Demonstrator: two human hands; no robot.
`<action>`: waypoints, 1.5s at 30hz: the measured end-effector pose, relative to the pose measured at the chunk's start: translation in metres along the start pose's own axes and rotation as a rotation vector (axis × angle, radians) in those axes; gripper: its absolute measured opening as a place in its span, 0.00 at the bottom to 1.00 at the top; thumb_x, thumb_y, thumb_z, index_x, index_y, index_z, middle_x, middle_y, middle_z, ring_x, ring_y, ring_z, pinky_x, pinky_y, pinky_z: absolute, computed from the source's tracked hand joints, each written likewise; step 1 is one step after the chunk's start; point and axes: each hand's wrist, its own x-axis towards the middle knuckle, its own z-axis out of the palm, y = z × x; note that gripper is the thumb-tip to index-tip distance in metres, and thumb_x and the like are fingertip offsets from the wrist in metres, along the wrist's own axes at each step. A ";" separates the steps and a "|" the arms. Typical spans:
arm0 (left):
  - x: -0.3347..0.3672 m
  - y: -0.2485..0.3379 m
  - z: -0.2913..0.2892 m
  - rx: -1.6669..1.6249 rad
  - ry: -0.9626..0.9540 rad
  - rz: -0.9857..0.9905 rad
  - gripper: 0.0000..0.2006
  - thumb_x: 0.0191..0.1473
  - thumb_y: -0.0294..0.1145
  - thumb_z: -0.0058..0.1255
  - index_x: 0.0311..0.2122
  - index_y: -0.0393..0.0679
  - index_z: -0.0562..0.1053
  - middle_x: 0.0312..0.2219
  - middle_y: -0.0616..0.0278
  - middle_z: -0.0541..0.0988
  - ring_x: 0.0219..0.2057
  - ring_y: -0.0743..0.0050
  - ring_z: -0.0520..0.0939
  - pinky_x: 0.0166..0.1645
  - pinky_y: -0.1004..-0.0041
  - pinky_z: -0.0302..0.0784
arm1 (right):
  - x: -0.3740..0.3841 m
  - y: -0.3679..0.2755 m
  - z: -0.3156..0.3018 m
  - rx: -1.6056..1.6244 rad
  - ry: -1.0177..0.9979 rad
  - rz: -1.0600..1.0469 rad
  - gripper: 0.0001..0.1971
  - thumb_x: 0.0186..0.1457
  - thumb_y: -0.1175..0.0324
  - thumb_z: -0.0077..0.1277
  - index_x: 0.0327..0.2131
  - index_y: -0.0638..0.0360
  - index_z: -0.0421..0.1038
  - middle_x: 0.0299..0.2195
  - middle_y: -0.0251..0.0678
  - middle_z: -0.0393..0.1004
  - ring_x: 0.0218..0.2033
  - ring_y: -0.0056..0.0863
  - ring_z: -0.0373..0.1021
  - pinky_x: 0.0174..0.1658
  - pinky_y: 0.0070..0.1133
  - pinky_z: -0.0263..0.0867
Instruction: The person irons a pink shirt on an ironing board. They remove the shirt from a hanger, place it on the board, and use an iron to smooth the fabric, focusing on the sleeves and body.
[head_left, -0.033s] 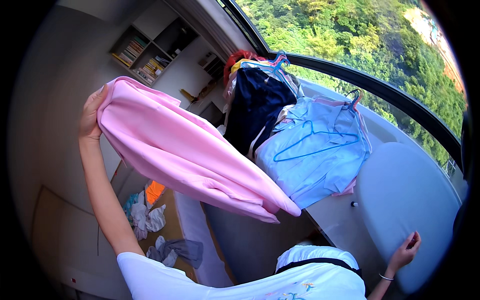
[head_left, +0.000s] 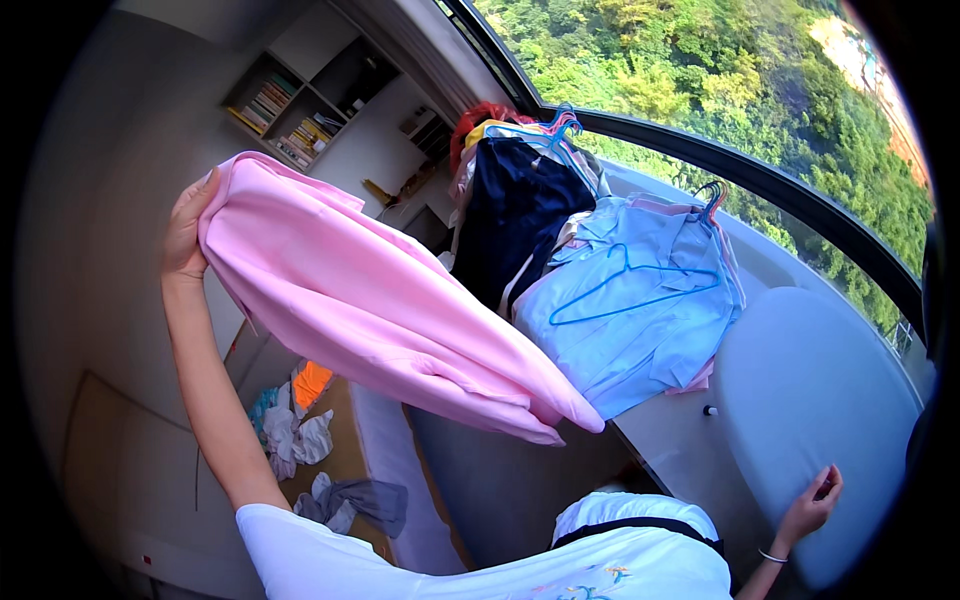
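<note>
My left hand [head_left: 190, 225], raised on the left with the arm stretched out, is closed on one end of a smooth pink garment [head_left: 370, 310]. The garment hangs in long folds slanting down to the right, and its lower tip overlaps the edge of a pile of light blue shirts [head_left: 640, 330]. What kind of garment it is, the folds hide. A bare blue hanger [head_left: 635, 290] lies on top of those shirts. At the lower right, my right hand [head_left: 812, 503] is by the pale rounded board [head_left: 810, 400], its fingers loosely curled and apart with nothing visible in them.
Behind the shirts lies a heap of clothes on hangers, a dark navy garment [head_left: 515, 210] uppermost. A window frame [head_left: 720, 160] runs along the right. Crumpled clothes [head_left: 300, 435] and a grey cloth [head_left: 370, 500] lie lower left. Bookshelves [head_left: 290, 115] are on the far wall.
</note>
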 end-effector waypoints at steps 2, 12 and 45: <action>0.003 -0.001 0.001 -0.034 0.021 0.007 0.14 0.61 0.37 0.46 0.44 0.35 0.72 0.36 0.57 0.79 0.35 0.78 0.80 0.42 0.78 0.77 | 0.000 0.001 -0.001 -0.006 -0.004 -0.001 0.15 0.62 0.61 0.46 0.45 0.61 0.71 0.35 0.33 0.73 0.30 0.24 0.67 0.36 0.21 0.65; 0.013 -0.013 0.025 -0.209 0.143 -0.024 0.14 0.58 0.35 0.48 0.45 0.35 0.72 0.36 0.56 0.79 0.36 0.75 0.81 0.42 0.76 0.79 | 0.002 0.008 0.003 -0.042 0.007 -0.050 0.13 0.62 0.62 0.44 0.44 0.61 0.70 0.37 0.35 0.73 0.32 0.26 0.68 0.37 0.22 0.66; 0.004 -0.023 0.179 -0.287 -0.346 -0.010 0.17 0.56 0.44 0.52 0.37 0.37 0.75 0.30 0.59 0.80 0.29 0.78 0.81 0.36 0.79 0.78 | 0.024 0.008 0.014 0.822 0.064 0.398 0.11 0.60 0.63 0.48 0.40 0.59 0.71 0.31 0.28 0.71 0.31 0.19 0.66 0.34 0.17 0.62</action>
